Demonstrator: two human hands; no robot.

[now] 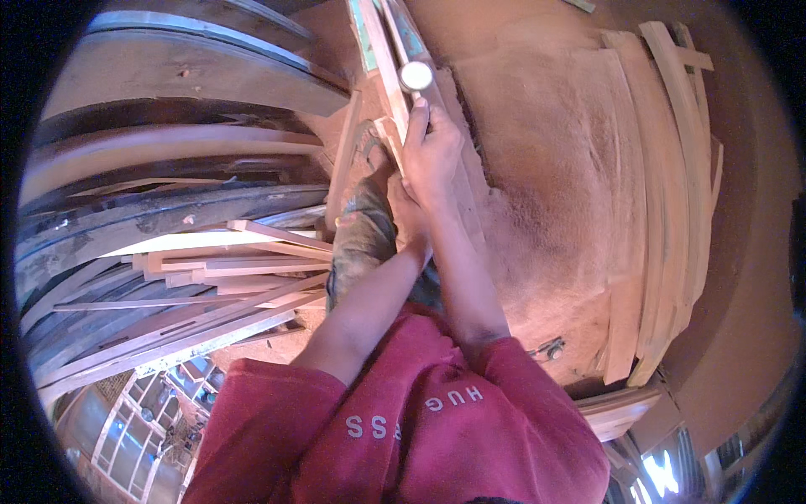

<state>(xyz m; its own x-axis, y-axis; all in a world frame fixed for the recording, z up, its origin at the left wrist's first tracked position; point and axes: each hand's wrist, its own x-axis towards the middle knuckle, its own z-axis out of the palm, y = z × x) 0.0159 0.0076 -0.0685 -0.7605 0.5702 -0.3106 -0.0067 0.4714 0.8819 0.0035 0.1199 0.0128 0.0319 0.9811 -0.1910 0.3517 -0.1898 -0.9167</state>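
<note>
The right hand (pixel 434 155) is in front of the person, with its thumb and fingers closed on a round-headed tool (pixel 416 76), whose pale, disc-like head stands just beyond the thumb. The left hand (pixel 408 210) is nearer to the body, beside the right wrist and partly hidden by it; I cannot tell if its fingers are clamped on something or apart. The tool is in the upper middle of the view, just beside a long wooden strip (pixel 383 52), which runs from the hands toward the upper edge. Near this strip there is a green-edged piece (pixel 363 34). A foot in a sandal (pixel 370 144) is seen to the left of the hands.

At the left, many wooden planks (pixel 252 267) lie in a pile, together with large dark curved boards (pixel 168 210). At the right, a dusty brown surface (pixel 554 168) spreads out, and long light boards (pixel 667 218) lie along its far side
</note>
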